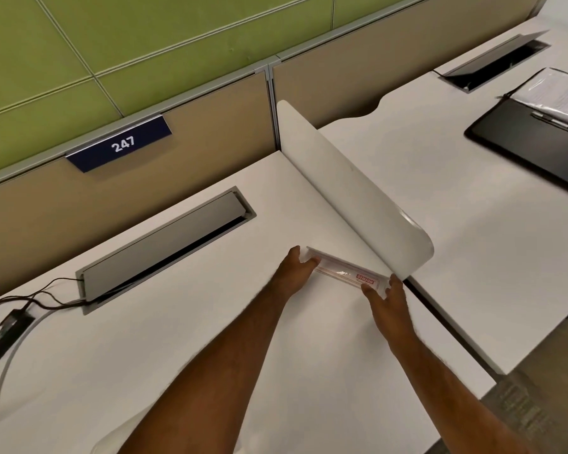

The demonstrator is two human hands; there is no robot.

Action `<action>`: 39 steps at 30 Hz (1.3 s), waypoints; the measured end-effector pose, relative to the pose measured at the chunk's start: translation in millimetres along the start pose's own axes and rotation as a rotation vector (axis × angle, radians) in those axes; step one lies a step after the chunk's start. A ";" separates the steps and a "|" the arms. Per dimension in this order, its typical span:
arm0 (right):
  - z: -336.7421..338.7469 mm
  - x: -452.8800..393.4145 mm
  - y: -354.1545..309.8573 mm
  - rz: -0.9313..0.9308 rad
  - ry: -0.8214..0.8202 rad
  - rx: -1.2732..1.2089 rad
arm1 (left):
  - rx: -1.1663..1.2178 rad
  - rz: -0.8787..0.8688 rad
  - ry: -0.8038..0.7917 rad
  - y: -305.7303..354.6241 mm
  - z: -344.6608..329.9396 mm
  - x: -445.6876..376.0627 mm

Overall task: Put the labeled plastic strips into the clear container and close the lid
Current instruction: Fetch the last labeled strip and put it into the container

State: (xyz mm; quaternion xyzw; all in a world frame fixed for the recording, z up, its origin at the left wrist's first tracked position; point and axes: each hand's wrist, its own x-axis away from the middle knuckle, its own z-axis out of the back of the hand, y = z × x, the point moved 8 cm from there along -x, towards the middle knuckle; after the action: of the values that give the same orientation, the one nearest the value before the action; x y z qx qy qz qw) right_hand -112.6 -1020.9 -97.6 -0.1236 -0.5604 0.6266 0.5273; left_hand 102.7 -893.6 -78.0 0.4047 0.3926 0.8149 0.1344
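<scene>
The fingers of the left hand (296,269) are curled round the far-left end of the clear container (346,273), with the thumb raised above it. The fingers of the right hand (387,298) are pressed against the container's near-right end, thumb on the near side, so that the container is held between both hands. The container is seen just right of the frame's centre, lying low over the white desk (184,329) and just beside the foot of the white divider panel (351,198). A red-printed label (365,279) is visible through its clear wall near the right hand; whether this belongs to a strip inside or to the container itself cannot be told. Whether the lid is fully closed cannot be told.

Both forearms are extended from the bottom edge. A grey cable hatch (164,247) is set in the desk at centre left, with black cables (36,298) and a power adapter (4,329) at the left edge. A blue plate marked 247 (120,144) is fixed to the partition in the upper left. A black folder (532,139) with papers lies on the neighbouring desk at upper right.
</scene>
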 end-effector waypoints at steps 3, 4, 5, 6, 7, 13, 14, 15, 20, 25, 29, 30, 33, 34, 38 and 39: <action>-4.1 0.3 -2.0 0.000 -0.029 -0.003 | 0.067 -0.009 -0.007 3.8 -8.6 -4.5; -5.2 1.1 -2.5 0.000 -0.033 -0.012 | 0.088 -0.010 0.002 3.6 -10.4 -5.6; -5.8 2.1 -2.7 -0.001 -0.033 -0.023 | 0.108 -0.008 0.013 2.7 -11.6 -6.2; -6.1 2.8 -2.8 -0.006 -0.031 -0.037 | 0.126 -0.007 0.024 1.7 -12.1 -6.3; -6.2 3.5 -3.2 -0.013 -0.029 -0.060 | 0.143 -0.007 0.032 0.6 -11.8 -6.4; -4.7 11.6 -8.9 -0.018 -0.004 -0.256 | 0.218 -0.026 0.079 -6.4 -0.1 -1.7; -5.1 13.9 -9.9 -0.010 0.003 -0.286 | 0.230 -0.035 0.092 -7.8 2.9 0.6; -5.7 16.4 -11.3 -0.003 0.009 -0.314 | 0.242 -0.051 0.108 -8.9 6.1 3.5; -11.4 28.8 -19.5 0.050 0.013 -0.380 | 0.363 -0.138 0.223 -10.0 29.5 26.7; -19.1 44.2 -41.6 0.160 -0.047 -0.446 | 0.446 -0.177 0.324 -13.2 61.3 59.4; -25.4 55.0 -62.1 0.256 -0.098 -0.485 | 0.485 -0.210 0.373 -18.8 86.7 85.9; -27.4 59.0 -67.4 0.281 -0.108 -0.501 | 0.504 -0.216 0.382 -21.0 93.2 93.5; -34.0 74.4 -84.6 0.355 -0.143 -0.540 | 0.561 -0.228 0.414 -28.3 111.9 115.3; -36.9 81.3 -90.7 0.374 -0.158 -0.539 | 0.577 -0.229 0.427 -31.7 117.9 122.7; -54.2 107.4 -107.9 0.428 -0.207 -0.517 | 0.616 -0.208 0.486 -46.2 141.6 154.8; -59.2 113.5 -110.5 0.438 -0.220 -0.508 | 0.620 -0.204 0.498 -49.9 147.4 163.0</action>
State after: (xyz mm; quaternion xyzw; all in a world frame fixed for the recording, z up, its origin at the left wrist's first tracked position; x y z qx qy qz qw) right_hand -57.6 -916.6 23.7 -0.2998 -0.7120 0.5751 0.2692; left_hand 106.8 -695.1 28.6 0.1752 0.6783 0.7135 -0.0127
